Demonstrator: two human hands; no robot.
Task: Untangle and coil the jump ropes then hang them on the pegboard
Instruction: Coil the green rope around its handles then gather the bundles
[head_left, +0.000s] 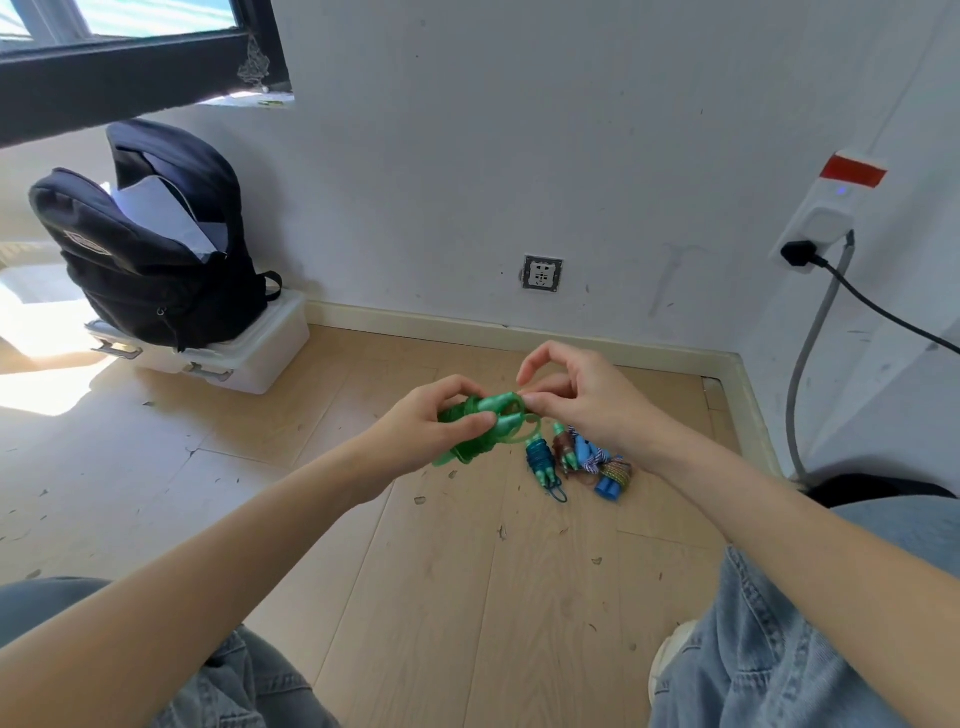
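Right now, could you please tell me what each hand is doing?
Left hand: grips the translucent green plastic jump rope bundle.
Right hand: fingers pinch the same bundle's cord.

Count on inspection, by kind.

Hands: 2, the left hand (434, 415) and the right hand (582, 400).

Jump ropes: 1 green jump rope (485, 428) held between both hands. On the floor (467, 597) lies a pile of jump ropes (579, 460); at least 3 bundles can be told apart there, namely 1 teal, 1 brown and 1 blue, the exact total not determinable.

Backpack (150, 244): 1.

Storage box (228, 358): 1.

Wall socket (542, 273): 1.

Power strip (821, 223): 1, with 1 black plug (797, 253) inserted.

Window (124, 47): 1.
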